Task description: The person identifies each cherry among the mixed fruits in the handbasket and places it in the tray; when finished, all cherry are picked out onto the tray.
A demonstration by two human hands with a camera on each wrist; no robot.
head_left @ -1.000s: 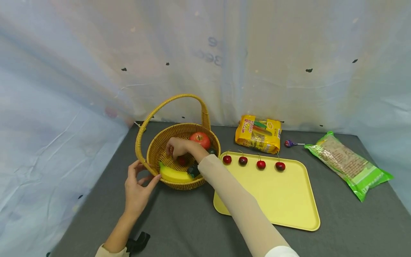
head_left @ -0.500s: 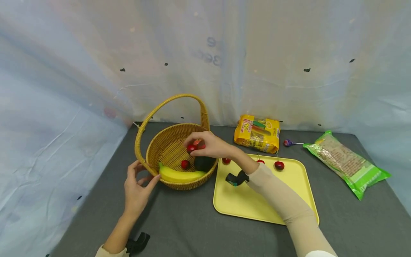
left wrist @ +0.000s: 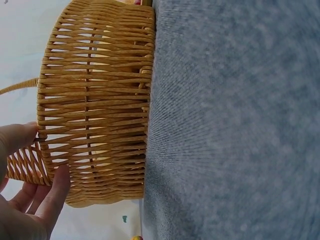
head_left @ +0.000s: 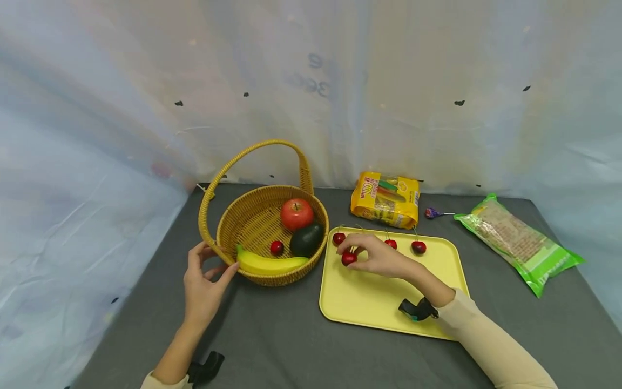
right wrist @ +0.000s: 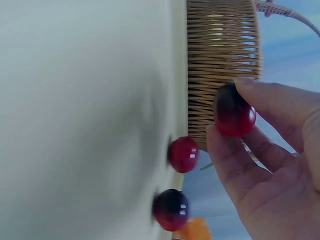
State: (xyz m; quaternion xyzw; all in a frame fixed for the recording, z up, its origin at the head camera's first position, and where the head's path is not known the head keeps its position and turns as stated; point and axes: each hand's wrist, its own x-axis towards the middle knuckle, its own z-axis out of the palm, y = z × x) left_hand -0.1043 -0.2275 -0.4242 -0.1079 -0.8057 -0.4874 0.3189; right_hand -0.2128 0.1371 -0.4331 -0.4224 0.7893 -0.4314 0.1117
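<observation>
My left hand grips the left rim of the wicker basket, near the foot of its arched handle. In the left wrist view, thumb and fingers straddle that rim. Inside the basket are a banana, an apple, a dark avocado and one cherry. Above the yellow tray, my right hand pinches a dark red cherry between thumb and fingers. More cherries line the tray's back edge, one mostly hidden behind the right hand.
Behind the tray lies a yellow snack packet, with a lollipop to its right. A green-edged bag rests on the far right of the grey table. Plastic sheeting hangs along the back.
My right hand has come out of the basket with a cherry and moved right, over the tray. One cherry stays in the basket. The left hand keeps its hold on the rim.
</observation>
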